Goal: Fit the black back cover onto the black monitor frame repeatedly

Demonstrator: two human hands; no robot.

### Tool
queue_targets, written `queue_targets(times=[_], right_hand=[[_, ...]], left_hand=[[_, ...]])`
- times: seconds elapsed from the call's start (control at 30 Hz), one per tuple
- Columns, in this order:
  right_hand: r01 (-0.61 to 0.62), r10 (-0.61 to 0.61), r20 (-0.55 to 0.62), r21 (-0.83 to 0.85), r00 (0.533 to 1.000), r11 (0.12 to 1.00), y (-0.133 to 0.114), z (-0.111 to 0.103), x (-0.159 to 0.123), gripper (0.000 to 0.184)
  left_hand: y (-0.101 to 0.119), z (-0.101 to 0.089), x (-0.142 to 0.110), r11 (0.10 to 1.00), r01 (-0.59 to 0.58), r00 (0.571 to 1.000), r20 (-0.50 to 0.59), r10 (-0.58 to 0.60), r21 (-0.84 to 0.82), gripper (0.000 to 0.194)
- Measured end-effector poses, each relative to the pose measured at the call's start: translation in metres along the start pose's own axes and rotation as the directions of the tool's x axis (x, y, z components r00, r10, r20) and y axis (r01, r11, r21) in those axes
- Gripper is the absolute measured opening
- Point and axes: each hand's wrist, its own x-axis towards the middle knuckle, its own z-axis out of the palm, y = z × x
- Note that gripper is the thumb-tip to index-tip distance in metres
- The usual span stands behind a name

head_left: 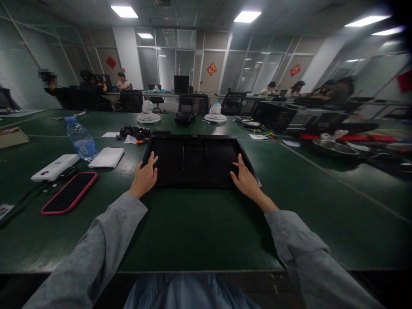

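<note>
A wide black rectangular panel (170, 167) with a raised rim lies on the green table in front of me. It looks like a monitor housing, with two thin upright lines near its middle. At its left side is my left hand (145, 176), fingers apart and nothing gripped. My right hand (243, 177) is over the right side, its fingers also spread. Whether the fingertips touch the panel or hover just above it, I cannot tell.
To the left are a water bottle (81, 139), a tissue pack (107, 157), a white power bank (55, 167) and a red-edged phone (70, 193). Beyond the panel stand two small white fans (148, 113). Computer parts and cables (273, 118) crowd the right; people sit farther back.
</note>
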Motion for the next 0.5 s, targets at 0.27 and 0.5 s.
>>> queue_targets(times=[0.27,0.5], right_hand=[[0.002,-0.002,-0.002,0.023,1.000,1.000,0.0009,-0.0003,0.0000,0.081],[-0.002,0.005,0.055,-0.045,0.998,0.999,0.0015,0.0004,-0.0002,0.051]], left_hand=[[0.0015,-0.0015,-0.0008,1.000,-0.002,1.000,-0.011,0.002,-0.014,0.075],[0.0024,-0.0015,-0.0021,1.000,0.003,1.000,-0.007,-0.003,-0.008,0.072]])
